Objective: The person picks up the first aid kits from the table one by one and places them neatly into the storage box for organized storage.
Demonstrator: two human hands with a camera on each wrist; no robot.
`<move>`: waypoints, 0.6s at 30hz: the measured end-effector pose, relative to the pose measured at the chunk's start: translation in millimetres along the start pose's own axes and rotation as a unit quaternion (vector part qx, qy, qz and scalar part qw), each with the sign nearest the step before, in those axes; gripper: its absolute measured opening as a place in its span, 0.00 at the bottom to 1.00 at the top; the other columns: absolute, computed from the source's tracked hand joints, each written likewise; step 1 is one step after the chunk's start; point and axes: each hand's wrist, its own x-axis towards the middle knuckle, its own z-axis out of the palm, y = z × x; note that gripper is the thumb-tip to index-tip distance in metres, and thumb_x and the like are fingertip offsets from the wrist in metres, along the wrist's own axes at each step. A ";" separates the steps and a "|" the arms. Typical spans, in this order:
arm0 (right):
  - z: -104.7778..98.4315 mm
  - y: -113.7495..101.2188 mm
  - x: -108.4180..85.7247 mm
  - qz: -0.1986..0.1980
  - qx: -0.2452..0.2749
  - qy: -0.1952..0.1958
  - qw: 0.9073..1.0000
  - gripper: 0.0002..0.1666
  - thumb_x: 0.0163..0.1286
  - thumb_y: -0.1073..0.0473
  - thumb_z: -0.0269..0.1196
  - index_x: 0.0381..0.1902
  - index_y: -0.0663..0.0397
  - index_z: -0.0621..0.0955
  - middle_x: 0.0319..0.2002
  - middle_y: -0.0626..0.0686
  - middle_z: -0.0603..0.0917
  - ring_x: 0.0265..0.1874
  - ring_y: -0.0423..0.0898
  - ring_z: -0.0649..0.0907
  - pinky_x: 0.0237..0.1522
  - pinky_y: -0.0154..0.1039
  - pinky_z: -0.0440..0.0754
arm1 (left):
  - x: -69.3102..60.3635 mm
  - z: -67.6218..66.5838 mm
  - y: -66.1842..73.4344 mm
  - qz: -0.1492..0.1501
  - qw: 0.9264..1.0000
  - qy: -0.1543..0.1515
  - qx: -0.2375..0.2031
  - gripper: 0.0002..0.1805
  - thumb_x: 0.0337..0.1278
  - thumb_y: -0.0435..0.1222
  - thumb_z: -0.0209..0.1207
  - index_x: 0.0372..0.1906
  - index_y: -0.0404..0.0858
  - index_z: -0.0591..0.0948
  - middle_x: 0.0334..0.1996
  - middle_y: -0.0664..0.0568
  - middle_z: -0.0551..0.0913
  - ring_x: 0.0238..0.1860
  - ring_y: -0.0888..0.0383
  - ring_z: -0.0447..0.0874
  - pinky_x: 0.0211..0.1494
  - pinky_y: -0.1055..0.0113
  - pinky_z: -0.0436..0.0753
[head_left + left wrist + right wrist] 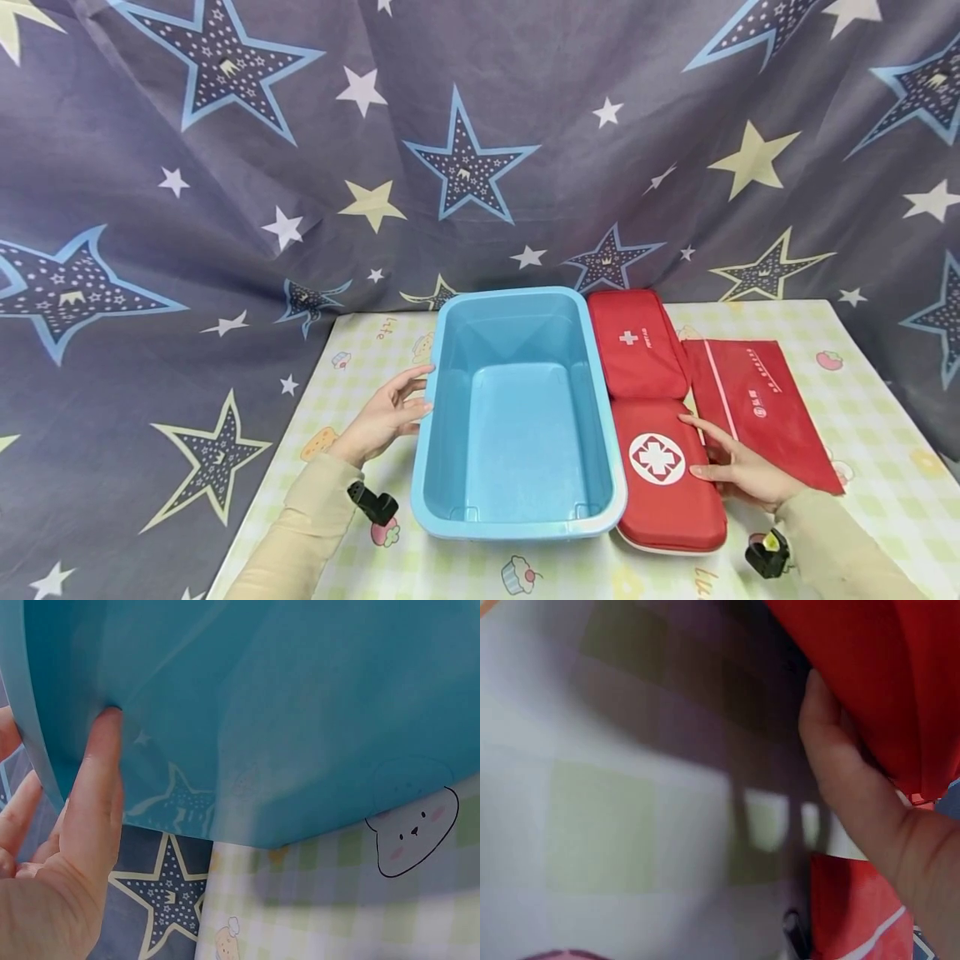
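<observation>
A blue plastic bin (525,433) stands on the table, its inside bare. At its left side the left hand (382,417) touches the rim with spread fingers; in the left wrist view, a fingertip of that hand (82,817) meets the outer wall of the bin (300,712). Lying along the bin's right side is a red case with a white cross emblem (675,508). The right hand (750,475) rests on that case's right edge, fingers extended. In the right wrist view one finger of the right hand (870,795) lies along the red case (885,682), its other fingers hidden.
Behind the red case, beside the bin, lies a red first aid pouch (637,350). A flat red bag with a pale stripe (757,400) lies to the right, partly behind the right hand. A checked cloth (862,400) covers the table; a star-patterned curtain (480,250) hangs behind.
</observation>
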 end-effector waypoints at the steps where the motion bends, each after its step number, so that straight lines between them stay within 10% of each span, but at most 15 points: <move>1: -0.9 -0.9 -0.5 -0.001 0.000 -0.001 1.000 0.44 0.69 0.59 0.56 0.73 0.26 0.47 0.63 0.66 0.59 0.51 0.42 0.75 0.49 0.50 0.82 | 0.2 0.0 -0.1 0.001 1.000 0.000 0.000 0.35 0.62 0.28 0.55 0.72 0.38 0.56 0.61 0.38 0.64 0.43 0.63 0.81 0.42 0.64 0.85; 18: -8.2 -7.1 -2.1 -0.022 0.010 -0.006 1.000 0.42 0.70 0.60 0.54 0.72 0.21 0.49 0.53 0.45 0.68 0.49 0.41 0.76 0.48 0.50 0.83 | -0.4 -0.2 -0.4 0.002 1.000 0.007 0.012 0.35 0.62 0.30 0.56 0.72 0.39 0.57 0.62 0.37 0.63 0.44 0.64 0.80 0.43 0.63 0.84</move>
